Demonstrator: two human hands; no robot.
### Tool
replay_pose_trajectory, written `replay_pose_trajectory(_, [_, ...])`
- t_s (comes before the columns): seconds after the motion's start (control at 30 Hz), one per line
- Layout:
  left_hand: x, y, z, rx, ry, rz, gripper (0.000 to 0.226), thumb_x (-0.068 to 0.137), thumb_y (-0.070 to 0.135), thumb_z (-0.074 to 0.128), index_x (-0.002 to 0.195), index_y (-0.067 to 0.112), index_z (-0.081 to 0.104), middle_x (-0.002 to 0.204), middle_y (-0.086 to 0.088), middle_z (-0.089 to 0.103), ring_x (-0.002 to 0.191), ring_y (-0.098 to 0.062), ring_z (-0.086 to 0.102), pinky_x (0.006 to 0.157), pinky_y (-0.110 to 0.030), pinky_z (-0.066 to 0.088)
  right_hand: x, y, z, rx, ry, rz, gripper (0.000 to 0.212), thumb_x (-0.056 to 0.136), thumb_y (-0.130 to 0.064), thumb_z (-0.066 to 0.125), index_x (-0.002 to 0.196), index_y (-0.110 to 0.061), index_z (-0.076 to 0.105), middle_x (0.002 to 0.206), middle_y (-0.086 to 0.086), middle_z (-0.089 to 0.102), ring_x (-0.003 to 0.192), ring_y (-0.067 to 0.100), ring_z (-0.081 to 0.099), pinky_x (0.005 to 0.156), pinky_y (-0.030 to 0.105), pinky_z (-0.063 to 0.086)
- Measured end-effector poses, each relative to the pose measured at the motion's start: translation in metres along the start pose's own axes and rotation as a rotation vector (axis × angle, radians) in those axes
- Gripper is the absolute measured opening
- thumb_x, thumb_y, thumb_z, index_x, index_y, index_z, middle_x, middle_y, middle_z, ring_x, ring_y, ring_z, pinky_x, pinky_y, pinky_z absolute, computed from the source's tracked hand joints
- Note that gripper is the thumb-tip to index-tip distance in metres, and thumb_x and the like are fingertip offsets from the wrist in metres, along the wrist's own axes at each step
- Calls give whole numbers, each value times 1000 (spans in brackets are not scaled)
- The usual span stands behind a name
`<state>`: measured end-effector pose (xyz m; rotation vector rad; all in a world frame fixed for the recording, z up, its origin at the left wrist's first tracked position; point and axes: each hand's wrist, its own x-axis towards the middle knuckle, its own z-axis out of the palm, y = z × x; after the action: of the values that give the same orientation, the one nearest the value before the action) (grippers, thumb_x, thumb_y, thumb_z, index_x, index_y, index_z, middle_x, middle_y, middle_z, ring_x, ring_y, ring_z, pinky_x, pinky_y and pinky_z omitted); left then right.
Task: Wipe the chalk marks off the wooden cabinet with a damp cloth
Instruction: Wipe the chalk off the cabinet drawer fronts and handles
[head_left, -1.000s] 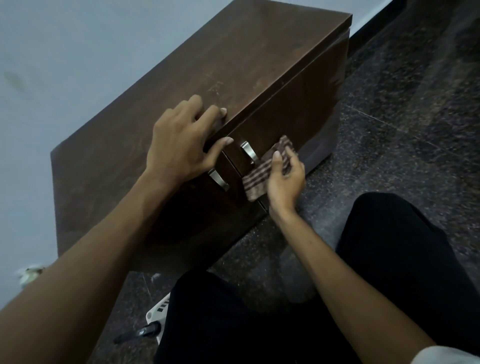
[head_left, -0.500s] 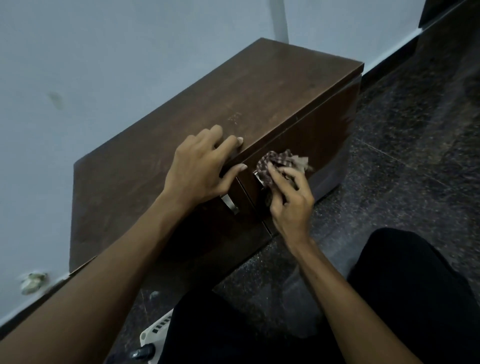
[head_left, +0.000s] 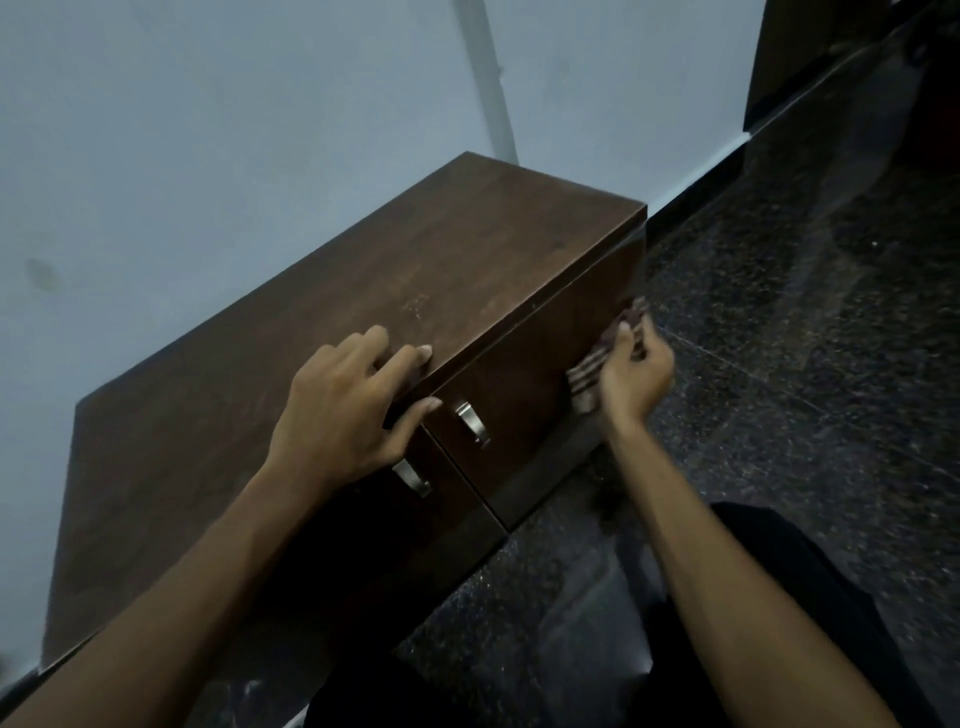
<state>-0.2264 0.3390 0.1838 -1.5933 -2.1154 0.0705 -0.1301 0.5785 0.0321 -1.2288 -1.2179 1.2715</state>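
Note:
A low dark wooden cabinet (head_left: 363, 312) stands against the wall, with two metal door handles (head_left: 471, 423) on its front. Faint chalk marks (head_left: 415, 306) show on its top. My left hand (head_left: 348, 410) rests on the front top edge, fingers on top and thumb down the front. My right hand (head_left: 636, 371) presses a checked brown cloth (head_left: 587, 371) against the right end of the cabinet's front; the cloth is blurred and partly hidden behind my fingers.
Dark speckled stone floor (head_left: 779, 364) spreads to the right of the cabinet. A pale wall (head_left: 208, 130) with a vertical pipe (head_left: 488, 78) runs behind it. My dark-trousered leg (head_left: 805, 597) lies at the lower right. Dark furniture (head_left: 810, 47) stands at the far right.
My right hand has slid the cloth rightwards along the cabinet front, from beside the handles to the right end. My left hand stays on the top edge. The view has tilted up.

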Motion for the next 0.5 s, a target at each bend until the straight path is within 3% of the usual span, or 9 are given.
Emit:
replay_pose_trajectory(0.1, [-1, 0, 1, -7, 2, 3, 42, 89, 48, 65, 112, 13, 59, 86, -4, 46, 68, -13, 32, 58, -29, 32, 44, -34, -5, 49, 17, -45, 39, 97, -19, 62, 135, -11, 61, 131, 9, 61, 120, 19, 58, 105, 23, 43])
replay_pose_trajectory(0.17, [-1, 0, 1, -17, 2, 0, 43, 89, 47, 66, 114, 12, 64, 85, -3, 45, 68, -13, 33, 58, -29, 34, 45, -54, -1, 100, 35, -156, 38, 96, -15, 64, 133, -10, 61, 122, 4, 59, 102, -1, 58, 89, 1, 41])
replay_pose_trajectory(0.23, [-1, 0, 2, -14, -7, 3, 45, 89, 47, 65, 115, 11, 67, 85, -3, 45, 68, -15, 37, 58, -30, 35, 27, -63, 7, 144, 35, -244, 39, 95, -13, 64, 134, -10, 60, 113, -1, 53, 86, -12, 51, 76, -4, 39])
replay_pose_trajectory(0.33, [-3, -1, 1, -6, -36, -6, 46, 90, 48, 63, 115, 10, 67, 86, -3, 46, 67, -15, 38, 58, -29, 33, 3, -42, 17, 116, 82, -296, 38, 96, -17, 63, 132, -11, 62, 108, -1, 54, 87, -5, 49, 81, -2, 36])
replay_pose_trajectory(0.4, [-2, -1, 1, -4, -45, -2, 47, 90, 48, 62, 116, 10, 68, 86, -3, 47, 67, -15, 37, 58, -29, 32, 6, -12, 11, 27, 109, -205, 37, 97, -19, 62, 133, -9, 61, 114, 7, 59, 100, 2, 50, 86, 0, 33])
replay_pose_trajectory(0.5, [-2, -1, 1, -8, -37, 4, 47, 89, 48, 62, 115, 10, 68, 85, -3, 46, 66, -15, 37, 57, -29, 33, 14, 43, -8, -109, -59, -8, 40, 99, -22, 59, 136, -7, 58, 131, 16, 60, 122, 25, 55, 105, 26, 41])
